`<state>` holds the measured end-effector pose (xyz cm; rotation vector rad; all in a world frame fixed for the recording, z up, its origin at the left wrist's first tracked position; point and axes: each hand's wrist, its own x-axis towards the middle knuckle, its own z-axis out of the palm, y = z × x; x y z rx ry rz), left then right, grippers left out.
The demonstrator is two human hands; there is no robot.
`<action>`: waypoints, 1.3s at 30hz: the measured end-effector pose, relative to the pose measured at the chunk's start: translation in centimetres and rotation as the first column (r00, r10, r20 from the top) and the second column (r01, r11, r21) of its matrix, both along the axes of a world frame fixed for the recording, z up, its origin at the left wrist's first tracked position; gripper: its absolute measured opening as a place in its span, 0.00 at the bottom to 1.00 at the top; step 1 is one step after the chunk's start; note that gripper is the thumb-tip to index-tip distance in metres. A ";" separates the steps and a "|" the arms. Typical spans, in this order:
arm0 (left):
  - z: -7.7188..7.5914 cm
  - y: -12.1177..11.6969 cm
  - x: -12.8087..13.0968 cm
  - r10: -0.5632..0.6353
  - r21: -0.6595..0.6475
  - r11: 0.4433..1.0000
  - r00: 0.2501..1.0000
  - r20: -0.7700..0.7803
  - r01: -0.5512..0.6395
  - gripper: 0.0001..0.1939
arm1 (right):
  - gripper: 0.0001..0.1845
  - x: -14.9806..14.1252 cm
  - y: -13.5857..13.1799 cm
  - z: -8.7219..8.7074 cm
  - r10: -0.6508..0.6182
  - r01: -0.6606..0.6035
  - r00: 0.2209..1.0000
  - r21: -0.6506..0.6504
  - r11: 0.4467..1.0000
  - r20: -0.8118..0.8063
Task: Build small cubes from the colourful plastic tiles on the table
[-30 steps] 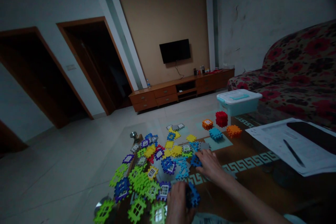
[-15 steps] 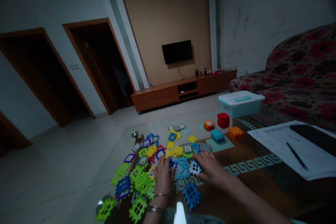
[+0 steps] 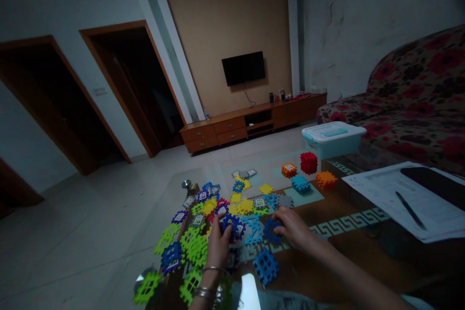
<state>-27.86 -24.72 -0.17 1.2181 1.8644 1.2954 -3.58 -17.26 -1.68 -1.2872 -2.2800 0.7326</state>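
Head cam view of a dim living room, with a big spread of toys on a glass-topped coffee table (image 3: 348, 220). Over on the far left, lime green waffle tiles (image 3: 147, 288) lie loose, with a dark blue clump of tiles (image 3: 171, 257) right beside them. Next comes the left hand (image 3: 218, 247), bangles (image 3: 205, 293) on the wrist, fingers curled and pressed together, pinching a dark blue tile (image 3: 230, 226) on top of the heap. That heap of loose tiles (image 3: 225, 208) in yellow, purple, lime and light blue is what's left, honestly, and it's by far the bigger share. Just in front of it sits a built blue cube (image 3: 266, 266). The right hand (image 3: 292, 227) has its fingers loosely spread and draped over another dark blue piece (image 3: 271, 230), though I can't tell if it's actually gripping it. The done stuff is past the pile: an orange cube (image 3: 288, 170), a red cube (image 3: 308, 162), a light blue cube (image 3: 301, 184) and a second orange cube (image 3: 326, 179). So five built, counting the near blue one. Further right there's a lidded plastic storage box (image 3: 333, 139) by the floral sofa (image 3: 417, 126), plus papers (image 3: 399, 198) with a pen (image 3: 410, 210) on them.
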 end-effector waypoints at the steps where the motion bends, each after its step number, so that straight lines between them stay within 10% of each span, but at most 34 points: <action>1: -0.3 -0.3 0.1 -0.033 0.006 0.999 0.990 0.134 0.032 0.25 | 0.10 0.1 0.1 0.1 0.006 -0.005 0.999 0.004 1.000 -0.044; 6: -1.6 -2.1 0.2 -0.109 -0.134 0.980 0.960 0.259 0.148 0.26 | 0.07 0.1 -0.1 1.5 0.118 -0.157 0.944 -0.105 0.982 -0.308; 12: -0.1 -4.1 -0.1 -0.245 -0.250 0.945 0.961 -0.125 0.209 0.24 | 0.07 -1.1 -1.7 2.1 0.194 -0.342 0.876 -0.285 0.895 -0.442; 20: 1.4 -5.0 0.8 -0.382 -0.418 0.894 0.762 -0.523 0.161 0.38 | 0.09 -1.7 -2.6 1.7 0.278 -0.387 0.889 -0.276 0.880 -0.363; 31: 1.1 -4.9 1.3 -0.388 -0.420 0.896 0.713 -0.584 0.144 0.38 | 0.07 -1.9 -2.1 2.3 0.235 -0.244 0.949 -0.015 0.970 -0.212; 39: 2.5 -4.8 2.9 -0.253 -0.181 0.967 0.777 -0.577 0.180 0.29 | 0.12 3.6 2.2 3.5 -0.128 0.106 0.917 -0.079 0.991 -0.377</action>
